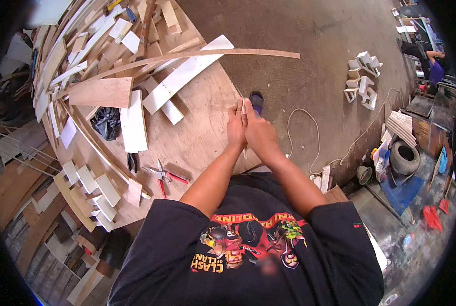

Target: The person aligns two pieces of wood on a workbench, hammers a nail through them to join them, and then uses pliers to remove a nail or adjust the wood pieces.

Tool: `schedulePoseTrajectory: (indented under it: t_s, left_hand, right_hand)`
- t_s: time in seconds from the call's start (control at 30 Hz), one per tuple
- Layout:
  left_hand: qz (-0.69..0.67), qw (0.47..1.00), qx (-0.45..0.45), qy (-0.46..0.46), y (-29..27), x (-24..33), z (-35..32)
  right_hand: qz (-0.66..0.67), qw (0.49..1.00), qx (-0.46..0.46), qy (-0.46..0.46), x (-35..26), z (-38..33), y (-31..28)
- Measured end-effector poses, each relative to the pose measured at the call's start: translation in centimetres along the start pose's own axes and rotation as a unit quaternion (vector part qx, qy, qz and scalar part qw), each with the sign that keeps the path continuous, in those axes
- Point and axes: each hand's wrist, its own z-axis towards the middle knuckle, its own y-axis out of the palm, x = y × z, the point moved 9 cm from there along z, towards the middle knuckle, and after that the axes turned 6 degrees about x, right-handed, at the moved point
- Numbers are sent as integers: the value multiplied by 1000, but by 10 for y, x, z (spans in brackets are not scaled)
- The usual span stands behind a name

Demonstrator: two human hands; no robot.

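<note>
My left hand [236, 127] and my right hand [261, 136] meet at the right edge of the wooden worktable [202, 127]. Between them is a thin, pale strip [245, 153], seen almost edge-on and looking like wood. Fingers of both hands press against it, and most of the strip is hidden by them. To the left of my forearm, red-handled pliers [176, 177] lie with jaws apart. A black-handled tool [132, 162] rests beside a white board [133, 125]. A long white board [187, 76] lies farther off.
Wood offcuts [100, 92] and a long curved strip [258, 52] crowd the table's left and far side. A stepped wooden piece [92, 191] sits front left. On the floor are a cable [317, 135], white block shapes [363, 76] and a tyre [405, 157]. Another person [434, 66] is far right.
</note>
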Motion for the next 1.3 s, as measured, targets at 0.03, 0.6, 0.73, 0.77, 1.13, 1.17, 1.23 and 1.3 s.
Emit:
schedulePoseTrajectory:
  t_s: [0.03,0.6,0.73,0.77,1.13,1.17,1.23,1.3]
  left_hand:
    - [0,1000,-1,1,1,0,-1]
    - [-16,999,2,-41,-4,3,0]
    - [-27,999,44,16,-5,9,-2]
    - [-19,999,47,13,-5,8,-1]
    - [-18,999,39,17,-3,8,-3]
    - [-12,999,30,5,-1,5,-5]
    - [-6,1000,28,-3,0,-1,-1]
    - [1,996,73,51,-6,10,-7]
  right_hand:
    - [-3,1000,17,-14,-5,8,-2]
    - [12,999,23,-42,7,-4,4]
    - [12,1000,0,-29,14,-26,-2]
    - [11,999,0,-30,12,-20,-1]
    - [-2,996,67,-53,11,-5,0]
    - [-1,997,66,-50,14,-9,1]
    - [23,997,46,-49,15,-11,4]
    - [30,997,50,-52,17,-22,1]
